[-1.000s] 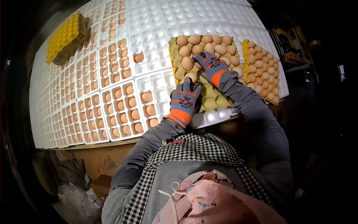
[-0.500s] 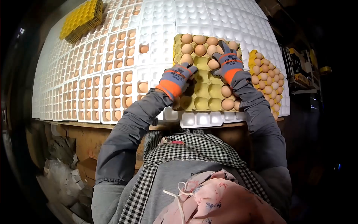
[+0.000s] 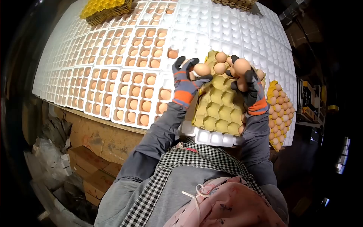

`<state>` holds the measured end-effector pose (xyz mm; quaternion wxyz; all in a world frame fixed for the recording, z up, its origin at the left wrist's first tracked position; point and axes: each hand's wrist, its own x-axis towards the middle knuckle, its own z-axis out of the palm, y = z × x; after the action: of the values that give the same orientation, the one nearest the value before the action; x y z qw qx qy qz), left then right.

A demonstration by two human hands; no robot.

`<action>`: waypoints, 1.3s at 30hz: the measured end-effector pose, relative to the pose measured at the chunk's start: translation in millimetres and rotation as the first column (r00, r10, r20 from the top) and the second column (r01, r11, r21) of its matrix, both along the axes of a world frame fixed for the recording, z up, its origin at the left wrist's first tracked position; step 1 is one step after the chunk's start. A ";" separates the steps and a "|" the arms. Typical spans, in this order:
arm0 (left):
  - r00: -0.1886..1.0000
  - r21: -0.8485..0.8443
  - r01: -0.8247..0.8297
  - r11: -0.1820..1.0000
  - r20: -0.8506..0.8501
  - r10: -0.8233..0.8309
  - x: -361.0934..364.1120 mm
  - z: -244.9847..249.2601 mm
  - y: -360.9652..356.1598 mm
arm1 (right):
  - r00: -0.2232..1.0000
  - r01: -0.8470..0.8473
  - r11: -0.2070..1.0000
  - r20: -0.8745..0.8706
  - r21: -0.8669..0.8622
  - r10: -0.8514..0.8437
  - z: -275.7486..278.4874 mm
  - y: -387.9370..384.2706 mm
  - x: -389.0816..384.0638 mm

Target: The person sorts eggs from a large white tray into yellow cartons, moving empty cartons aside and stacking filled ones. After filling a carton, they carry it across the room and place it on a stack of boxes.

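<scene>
My left hand (image 3: pixel 186 81), in a grey and orange glove, is curled round eggs (image 3: pixel 202 69) at the left edge of a yellow-green egg tray (image 3: pixel 221 104). Over the tray's right part, my gloved right hand (image 3: pixel 251 85) grips more eggs (image 3: pixel 241 67), lifted above the cups. A few eggs (image 3: pixel 219 68) sit in the far rows of this tray, while its middle and near cups are bare. White foam trays lie beneath and around it, and the nearest one on the left (image 3: pixel 137 96) holds brown eggs in its square cells.
A yellow tray full of eggs (image 3: pixel 280 113) lies at the right. Stacked yellow trays (image 3: pixel 106 9) stand at the far left, and another stack (image 3: pixel 236 3) shows at the far edge. Cardboard boxes (image 3: pixel 92 166) are on the floor at lower left.
Both hands have closed round eggs and raised them off the tray. The view has shifted, so the table's left part shows farther right, and a far tray stack has come into view.
</scene>
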<state>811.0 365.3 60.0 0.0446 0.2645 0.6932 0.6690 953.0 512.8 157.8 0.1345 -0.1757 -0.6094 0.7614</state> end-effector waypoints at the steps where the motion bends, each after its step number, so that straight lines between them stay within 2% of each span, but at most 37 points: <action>1: 0.998 0.009 -0.061 0.998 0.016 0.061 -19.4 -10.0 -9.1 | 0.993 -0.007 0.990 0.115 0.144 -0.010 -0.6 1.4 -23.1; 2: 0.992 0.018 -0.122 0.992 0.033 0.121 -38.9 -20.8 -18.0 | 0.996 -0.062 0.769 0.095 0.636 0.002 -5.4 -1.6 -53.6; 3: 0.946 -0.219 -0.289 0.932 -0.217 0.243 -52.5 -20.8 -32.2 | 0.996 0.004 0.601 0.048 0.799 -0.070 -18.0 -17.2 -77.1; 4: 0.930 -0.377 -0.304 0.875 -0.315 0.188 -67.1 -36.0 -35.6 | 0.970 -0.206 0.235 0.230 0.950 -0.079 -28.3 -18.1 -106.4; 5: 0.909 -0.520 -0.327 0.789 -0.401 0.113 -79.8 -50.8 -36.2 | 0.884 -0.417 0.072 0.423 0.906 -0.197 -36.0 -32.4 -133.1; 6: 0.932 -0.641 -0.287 0.712 -0.358 0.053 -84.8 -47.8 -35.4 | 0.781 -0.601 0.017 0.591 0.799 -0.201 -49.6 -36.3 -158.7; 7: 0.933 -0.646 -0.251 0.721 -0.359 0.003 -93.3 -54.5 -35.8 | 0.648 -0.752 -0.039 0.729 0.657 -0.220 -61.1 -35.5 -179.9; 9: 0.954 -0.412 -0.159 0.897 -0.299 0.031 -120.8 -83.3 -31.5 | 0.605 -0.764 0.093 0.759 0.639 -0.241 -77.5 -27.3 -197.2; 10: 0.965 -0.334 -0.168 0.928 -0.250 0.085 -126.4 -63.6 -29.8 | 0.754 -0.610 0.244 0.647 0.754 -0.116 -77.0 -17.8 -203.0; 11: 0.983 -0.295 -0.113 0.949 -0.172 0.064 -137.6 -43.2 -25.9 | 0.773 -0.575 0.212 0.610 0.790 -0.174 -80.4 -14.8 -206.1; 13: 0.987 -0.161 -0.088 0.983 -0.148 0.064 -160.7 -43.1 -1.4 | 0.529 -0.826 0.108 0.828 0.553 -0.186 -86.5 -7.3 -229.5; 14: 0.993 -0.370 0.031 0.929 -0.093 -0.070 -172.8 -39.7 6.2 | 0.571 -0.770 0.211 0.798 0.603 -0.193 -87.1 -2.4 -238.2; 15: 0.986 -0.706 0.051 0.707 -0.079 -0.149 -187.0 -37.4 21.5 | 0.615 -0.701 0.299 0.761 0.648 -0.208 -84.4 6.3 -248.7; 16: 0.987 -0.654 0.084 0.751 -0.047 -0.152 -203.3 -41.5 32.2 | 0.916 -0.358 0.350 0.399 0.866 -0.050 -117.9 32.1 -248.0; 17: 0.987 -0.601 0.124 0.790 -0.010 -0.163 -214.2 -48.6 42.4 | 0.946 -0.264 0.427 0.319 0.865 -0.060 -130.9 36.5 -253.9; 18: 0.988 -0.378 -0.006 0.926 -0.145 -0.053 -216.6 -53.0 54.8 | 0.862 -0.440 0.340 0.497 0.831 -0.099 -145.3 45.8 -260.8; 19: 0.967 -0.117 -0.107 0.987 -0.244 0.076 -219.5 -57.2 69.2 | 0.744 -0.599 0.271 0.649 0.754 -0.161 -144.7 47.9 -264.4; 20: 0.970 0.108 0.000 0.994 -0.242 0.026 -229.3 -60.3 82.6 | 0.798 -0.530 0.238 0.573 0.814 -0.185 -146.7 45.7 -253.6; 21: 0.942 0.105 0.050 0.993 -0.336 -0.012 -240.0 -81.7 102.4 | 0.872 -0.437 0.151 0.459 0.887 -0.171 -138.2 38.6 -238.5; 22: 0.874 -0.283 0.021 0.959 -0.461 -0.155 -251.5 -108.4 111.4 | 0.944 -0.240 0.277 0.290 0.930 -0.156 -119.7 18.8 -216.2; 23: 0.856 -0.737 -0.022 0.675 -0.363 -0.368 -257.3 -126.4 122.8 | 0.984 -0.088 0.529 0.156 0.844 -0.085 -94.7 -1.6 -194.2; 24: 0.806 -0.815 -0.082 0.574 -0.393 -0.443 -248.3 -110.2 120.0 | 0.994 -0.006 0.676 0.077 0.737 -0.075 -67.9 -27.9 -165.6; 25: 0.773 -0.807 -0.097 0.583 -0.430 -0.467 -248.4 -116.0 118.6 | 0.995 -0.059 0.778 0.095 0.626 -0.001 -50.4 -40.0 -135.4; 26: 0.788 -0.776 -0.100 0.623 -0.444 -0.426 -242.5 -124.7 111.2 | 0.998 -0.035 0.772 0.061 0.635 -0.004 -38.6 -44.3 -106.7; 27: 0.868 -0.593 0.115 0.797 -0.330 -0.371 -219.3 -98.0 93.0 | 0.995 0.058 0.691 0.013 0.720 -0.097 -30.9 -32.0 -79.3; 28: 0.865 -0.366 0.217 0.905 -0.358 -0.353 -193.1 -76.6 77.3 | 0.978 0.139 0.576 -0.022 0.806 -0.205 -27.5 -15.9 -57.6; 29: 0.832 -0.297 0.340 0.892 -0.347 -0.432 -165.3 -49.0 66.3 | 0.962 0.151 0.467 -0.020 0.871 -0.274 -28.0 -2.7 -40.8; 30: 0.794 -0.204 0.530 0.823 -0.222 -0.567 -127.7 -24.4 56.7 | 0.957 0.102 0.360 0.007 0.928 -0.290 -31.6 7.2 -28.9; 31: 0.733 -0.266 0.603 0.752 -0.188 -0.654 -96.8 -15.2 50.9 | 0.962 0.034 0.261 0.040 0.965 -0.272 -38.3 10.7 -19.7; 32: 0.677 -0.446 0.470 0.761 -0.372 -0.636 -69.0 6.9 51.0 | 0.936 -0.105 0.128 0.141 0.986 -0.323 -59.0 15.3 -11.3; 33: 0.642 -0.605 0.299 0.738 -0.445 -0.624 -44.2 10.8 55.1 | 0.893 -0.245 0.000 0.226 0.970 -0.390 -70.3 19.7 -3.9; 34: 0.644 -0.674 0.210 0.708 -0.450 -0.619 -24.8 14.7 62.3 | 0.909 -0.155 0.327 0.264 0.932 -0.321 -61.3 32.5 1.3; 35: 0.641 -0.733 0.118 0.670 -0.459 -0.615 -15.0 17.3 67.1 | 0.930 -0.068 0.619 0.275 0.783 -0.244 -46.0 42.7 6.7; 36: 0.634 -0.733 0.109 0.671 -0.468 -0.615 -18.8 12.6 68.9 | 0.929 0.296 0.894 0.117 0.336 -0.351 -30.9 39.1 15.4; 37: 0.713 -0.566 0.308 0.765 -0.396 -0.579 -25.5 0.5 71.1 | 0.875 0.472 0.879 0.090 0.063 -0.476 -12.4 47.5 30.1; 38: 0.775 -0.341 0.458 0.821 -0.299 -0.557 -28.2 -12.0 70.7 | 0.869 0.495 0.869 0.014 -0.011 -0.494 -18.7 61.3 45.0; 39: 0.840 0.032 0.543 0.839 -0.001 -0.543 -27.1 -23.8 67.3 | 0.853 0.513 0.853 -0.061 -0.090 -0.519 -26.4 73.7 52.6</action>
<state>783.9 432.6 36.2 0.2309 0.4481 0.5792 0.6406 1005.6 586.6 131.4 0.3528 -0.3055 -0.5065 0.7250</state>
